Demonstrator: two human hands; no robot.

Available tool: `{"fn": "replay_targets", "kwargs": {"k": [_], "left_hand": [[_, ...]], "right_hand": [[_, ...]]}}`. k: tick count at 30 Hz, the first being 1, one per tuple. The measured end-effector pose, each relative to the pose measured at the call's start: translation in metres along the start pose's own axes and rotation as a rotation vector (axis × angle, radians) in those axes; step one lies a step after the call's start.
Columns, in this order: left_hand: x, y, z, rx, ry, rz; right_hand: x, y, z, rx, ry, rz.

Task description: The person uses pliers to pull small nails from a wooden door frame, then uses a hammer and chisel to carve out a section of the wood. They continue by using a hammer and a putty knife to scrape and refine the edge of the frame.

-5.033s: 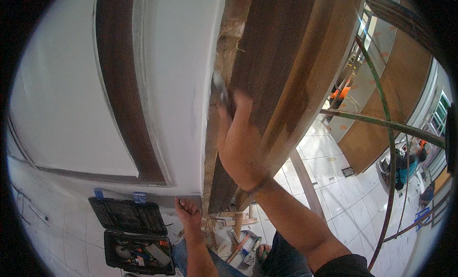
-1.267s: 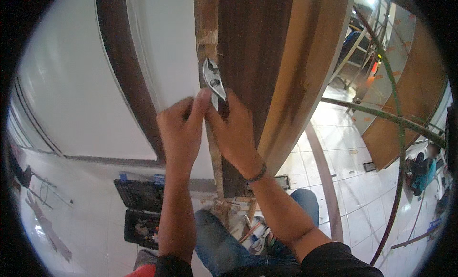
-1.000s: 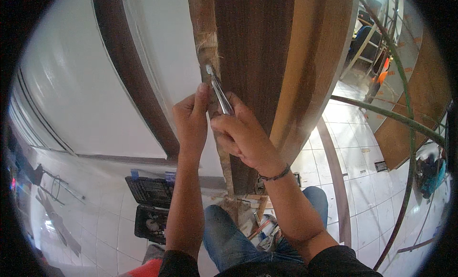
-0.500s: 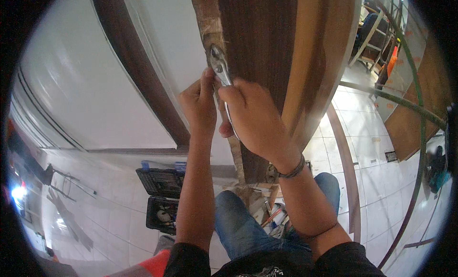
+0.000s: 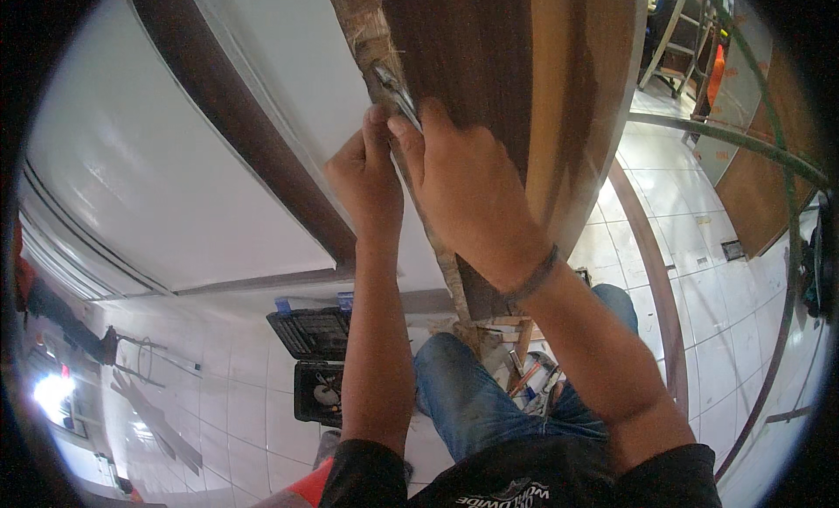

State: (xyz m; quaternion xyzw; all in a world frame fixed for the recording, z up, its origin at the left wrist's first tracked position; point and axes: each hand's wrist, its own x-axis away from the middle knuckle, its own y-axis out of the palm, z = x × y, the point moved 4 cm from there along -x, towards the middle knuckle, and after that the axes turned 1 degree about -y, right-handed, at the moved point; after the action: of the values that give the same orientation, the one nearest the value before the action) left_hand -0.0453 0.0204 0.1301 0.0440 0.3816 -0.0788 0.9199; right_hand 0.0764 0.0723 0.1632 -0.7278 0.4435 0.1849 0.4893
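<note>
A pair of metal pliers (image 5: 398, 95) is gripped in my right hand (image 5: 476, 189), its jaws against the rough, bare-wood edge (image 5: 360, 27) of a dark brown wooden panel (image 5: 468, 62). Fingers wrap around the handles and hide most of them. My left hand (image 5: 363, 176) is closed beside the jaws, with thumb and fingertips pressed together at the panel's edge. What it pinches, if anything, is hidden.
White panelling (image 5: 227, 167) with dark trim stands to the left. Below it an open black toolbox (image 5: 306, 335) sits on the tiled floor. Loose tools (image 5: 529, 377) lie between my legs. A long curved strip (image 5: 655, 272) and a greenish pole (image 5: 734, 139) are at the right.
The pliers have turned, showing their jaws more edge-on, and my right hand has shifted up over the handles. My left hand stays at the panel's edge. The whole view has shifted slightly.
</note>
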Motion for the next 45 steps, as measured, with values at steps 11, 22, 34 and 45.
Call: {"fn": "replay_targets", "kwargs": {"k": [11,22,34,45], "left_hand": [[0.0,0.0,-0.004,-0.023,-0.072,-0.053],[0.003,-0.003,-0.001,0.018,-0.101,-0.118],[0.001,-0.004,-0.002,-0.023,-0.151,-0.101],[-0.001,-0.006,0.006,-0.052,-0.123,-0.113]], "right_hand": [[0.004,0.027,0.032,-0.012,-0.122,0.067],[0.009,0.001,0.02,-0.424,-0.088,-0.054],[0.004,-0.013,0.012,-0.312,-0.067,-0.198],[-0.005,-0.023,0.006,-0.024,-0.068,-0.346]]}}
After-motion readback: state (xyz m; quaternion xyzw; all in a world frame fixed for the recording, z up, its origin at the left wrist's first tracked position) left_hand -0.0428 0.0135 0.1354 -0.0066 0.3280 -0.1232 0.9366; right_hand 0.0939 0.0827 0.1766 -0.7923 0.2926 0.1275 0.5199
